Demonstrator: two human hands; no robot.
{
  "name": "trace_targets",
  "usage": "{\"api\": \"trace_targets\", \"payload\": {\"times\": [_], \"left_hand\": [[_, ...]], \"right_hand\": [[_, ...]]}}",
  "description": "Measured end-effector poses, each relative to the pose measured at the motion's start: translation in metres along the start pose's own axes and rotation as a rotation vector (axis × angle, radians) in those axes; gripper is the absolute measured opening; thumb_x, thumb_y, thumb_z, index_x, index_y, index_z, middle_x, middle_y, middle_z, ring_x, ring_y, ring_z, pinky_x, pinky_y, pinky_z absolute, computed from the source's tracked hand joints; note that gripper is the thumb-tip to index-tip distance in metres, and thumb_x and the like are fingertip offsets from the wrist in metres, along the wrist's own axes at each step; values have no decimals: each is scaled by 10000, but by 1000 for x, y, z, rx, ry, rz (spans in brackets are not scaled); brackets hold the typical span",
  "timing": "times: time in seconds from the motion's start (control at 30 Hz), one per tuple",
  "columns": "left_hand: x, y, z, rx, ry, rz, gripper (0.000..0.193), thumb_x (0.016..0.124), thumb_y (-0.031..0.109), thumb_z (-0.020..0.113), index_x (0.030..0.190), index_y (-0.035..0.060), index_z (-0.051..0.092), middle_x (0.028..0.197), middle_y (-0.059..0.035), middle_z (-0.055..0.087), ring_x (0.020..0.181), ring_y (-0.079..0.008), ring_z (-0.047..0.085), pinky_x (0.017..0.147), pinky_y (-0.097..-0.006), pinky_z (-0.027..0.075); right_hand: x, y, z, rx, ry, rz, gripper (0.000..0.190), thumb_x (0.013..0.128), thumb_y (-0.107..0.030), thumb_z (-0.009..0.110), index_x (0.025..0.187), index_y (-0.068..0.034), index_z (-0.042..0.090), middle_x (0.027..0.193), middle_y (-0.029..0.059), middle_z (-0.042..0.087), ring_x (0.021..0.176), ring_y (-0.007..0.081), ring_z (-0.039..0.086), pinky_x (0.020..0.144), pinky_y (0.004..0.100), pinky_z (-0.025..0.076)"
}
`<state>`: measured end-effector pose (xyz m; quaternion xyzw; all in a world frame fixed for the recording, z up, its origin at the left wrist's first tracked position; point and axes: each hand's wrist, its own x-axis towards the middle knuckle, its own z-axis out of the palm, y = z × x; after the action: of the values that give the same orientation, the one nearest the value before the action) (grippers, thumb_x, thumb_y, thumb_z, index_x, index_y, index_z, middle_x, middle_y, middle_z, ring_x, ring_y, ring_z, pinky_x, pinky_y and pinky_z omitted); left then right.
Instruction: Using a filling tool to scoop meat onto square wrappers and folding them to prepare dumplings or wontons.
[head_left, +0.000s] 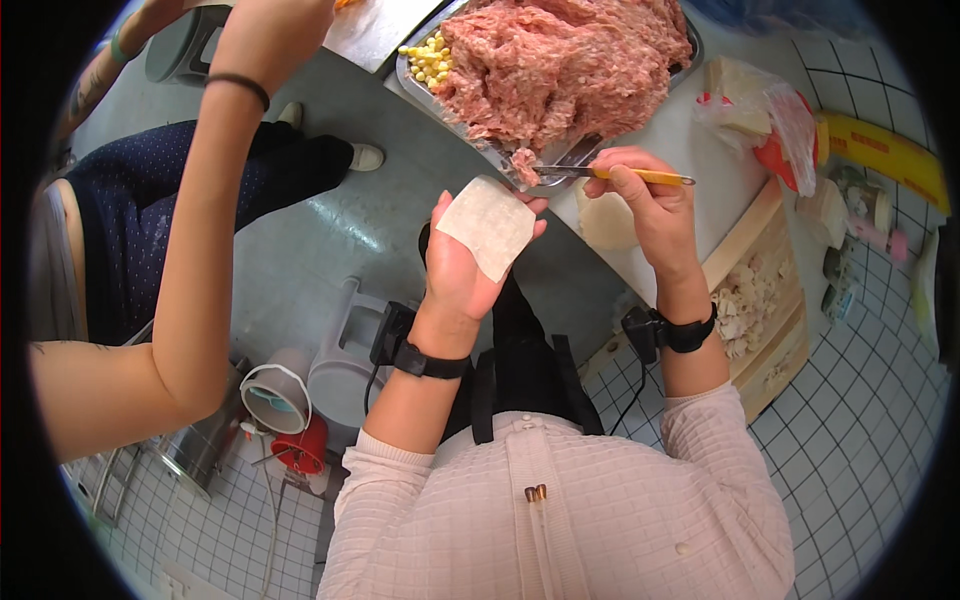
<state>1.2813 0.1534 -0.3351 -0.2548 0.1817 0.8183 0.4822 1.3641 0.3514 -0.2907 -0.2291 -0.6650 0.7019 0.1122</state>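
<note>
On the palm of my left hand (454, 281) lies a pale, thin dough wrapper (491, 225), its corner towards the wrist. My right hand (652, 210) grips the yellow handle of a metal spreader (651, 177). At the spreader's tip is a small clump of minced meat (524, 166), just beyond the wrapper and apart from it. Above both hands a metal tray (697, 56) holds a large mound of pink minced meat (555, 67), with yellow corn kernels (427, 61) in its left corner. More wrappers (604, 217) lie on the table beside my right hand, partly hidden by it.
A wooden tray (742, 225) with several small dough pieces stands to the right. Behind it are a plastic bag (795, 127) and jars (840, 285). Another person's arm (199, 300) reaches up at left. A grey stool (345, 375) and a bucket (276, 397) stand on the floor.
</note>
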Motion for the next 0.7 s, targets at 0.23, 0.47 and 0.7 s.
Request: {"api": "trace_targets", "payload": {"times": [0.23, 0.47, 0.7], "left_hand": [[1, -3, 11, 73, 62, -14, 615, 1022, 422, 217, 1348, -48, 444, 1321, -260, 528, 1190, -439, 544, 978, -537, 471], [-9, -2, 16, 156, 97, -81, 598, 1024, 419, 227, 1317, -37, 480, 1245, -264, 587, 1150, -417, 580, 968, -503, 485], [-9, -6, 30, 140, 96, -105, 561, 1025, 408, 254, 1293, -24, 491, 1226, -276, 587, 1143, -444, 575, 959, -526, 493]], "right_hand": [[-1, 8, -3, 287, 107, 200, 250, 1004, -221, 557, 1068, 8, 636, 880, 69, 659, 771, 147, 672, 734, 298, 555], [-8, -2, -6, 556, 145, 249, 232, 1001, -227, 557, 1056, -13, 628, 915, 63, 647, 746, 168, 660, 705, 326, 548], [-19, -20, -13, 558, 128, 158, 230, 1001, -223, 555, 1045, -10, 628, 972, 94, 636, 765, 178, 645, 709, 329, 531]]}}
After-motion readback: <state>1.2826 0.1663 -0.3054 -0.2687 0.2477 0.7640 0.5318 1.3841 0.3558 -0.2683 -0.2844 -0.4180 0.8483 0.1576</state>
